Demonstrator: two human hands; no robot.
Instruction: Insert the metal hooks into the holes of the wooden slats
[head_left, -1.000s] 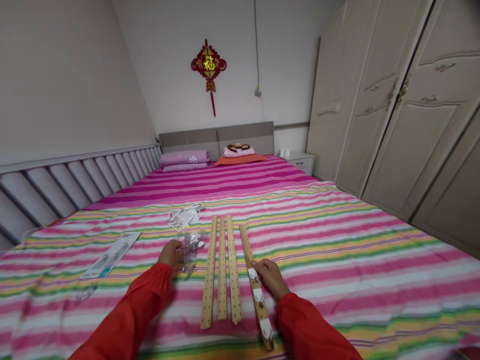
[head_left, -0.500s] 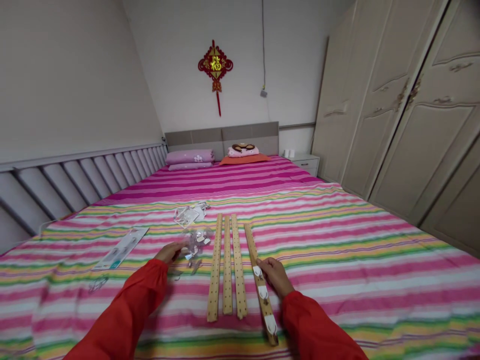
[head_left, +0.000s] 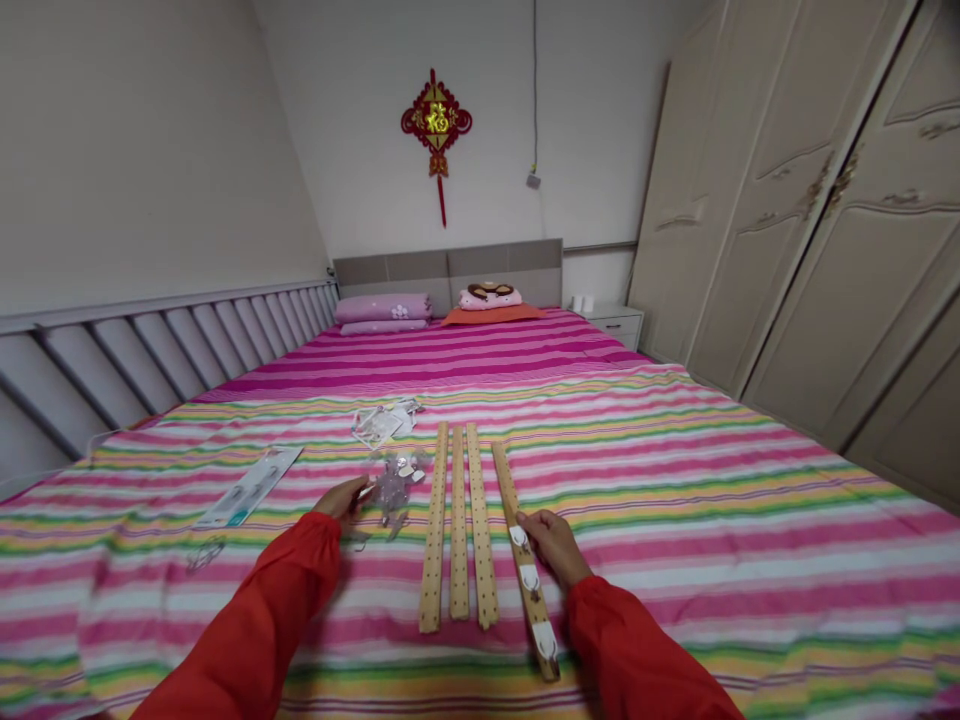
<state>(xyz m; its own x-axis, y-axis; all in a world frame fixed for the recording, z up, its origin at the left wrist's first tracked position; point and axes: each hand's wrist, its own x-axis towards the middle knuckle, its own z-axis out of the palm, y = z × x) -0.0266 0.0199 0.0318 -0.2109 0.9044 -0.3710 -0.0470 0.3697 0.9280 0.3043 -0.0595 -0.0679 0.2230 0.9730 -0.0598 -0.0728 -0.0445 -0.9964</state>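
Wooden strip [head_left: 524, 557] with white fittings [head_left: 529, 573] lies pinched in your right hand [head_left: 553, 543]; left of the strip, your left hand [head_left: 343, 499] pinches a small piece [head_left: 365, 491].

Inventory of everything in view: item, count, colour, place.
Wooden strips: 4, tan, three together mid-bed, one apart rightward
Hook pieces: 3, white, on the rightmost strip
Bag with small parts: 1, clear, left of strips
Packaging pile: count unclear, white/clear, beyond bag
Flat pack: 1, pale, left
Small tangle: 1, greyish, below pack
Striped cover: 1, multicoloured, near bed
Purple bedding: 2 layers, headboard end
Orange cloth: 1, under pink bundle
Bed rail: 1, grey, left
Wall hanging: 1, red/gold, back wall
Nightstand: 1, white, back right
Wardrobe: 1, cream, right
Sleeves: 2, red, foreground
Left hand: 1, bare, by bag
Right hand: 1, bare, at rightmost strip
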